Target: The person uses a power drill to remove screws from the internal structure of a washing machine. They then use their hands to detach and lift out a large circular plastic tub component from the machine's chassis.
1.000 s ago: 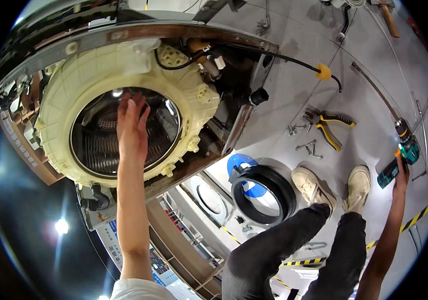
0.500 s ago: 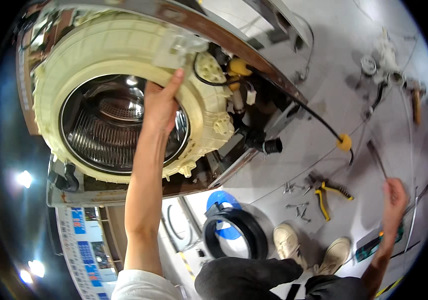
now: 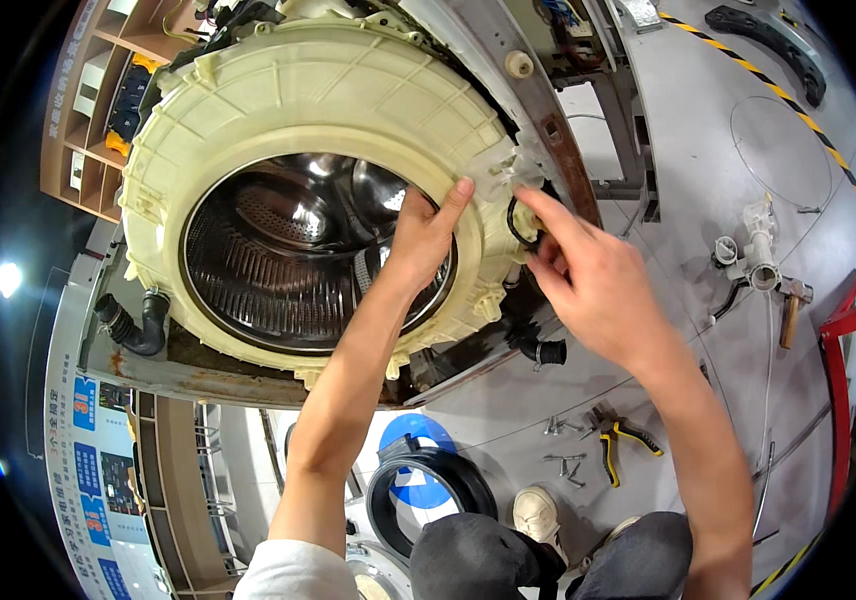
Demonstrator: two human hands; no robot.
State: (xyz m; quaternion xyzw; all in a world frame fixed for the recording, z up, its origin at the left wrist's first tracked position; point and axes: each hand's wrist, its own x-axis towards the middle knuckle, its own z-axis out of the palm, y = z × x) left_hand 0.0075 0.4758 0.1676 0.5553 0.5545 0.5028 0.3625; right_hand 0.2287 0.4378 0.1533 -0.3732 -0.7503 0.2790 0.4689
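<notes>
Here's a grey tiled floor [image 3: 693,150], yellow-and-black tape [image 3: 798,113] slicing across its upper right corner, red metal frame [image 3: 848,320] at its right edge, wooden shelves [image 3: 66,90] left, white lamp [image 3: 8,279] blazing

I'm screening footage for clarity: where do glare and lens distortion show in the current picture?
Head view, left of centre: bright glints on the steel drum; head view, left edge: a lamp glares white; head view, upper right: striped floor tape curves near the black fisheye border.

2 bare forearms [image 3: 343,410] reach forward, left grip [image 3: 422,236] thumb raised, right grip [image 3: 593,280] index finger extended.
</notes>
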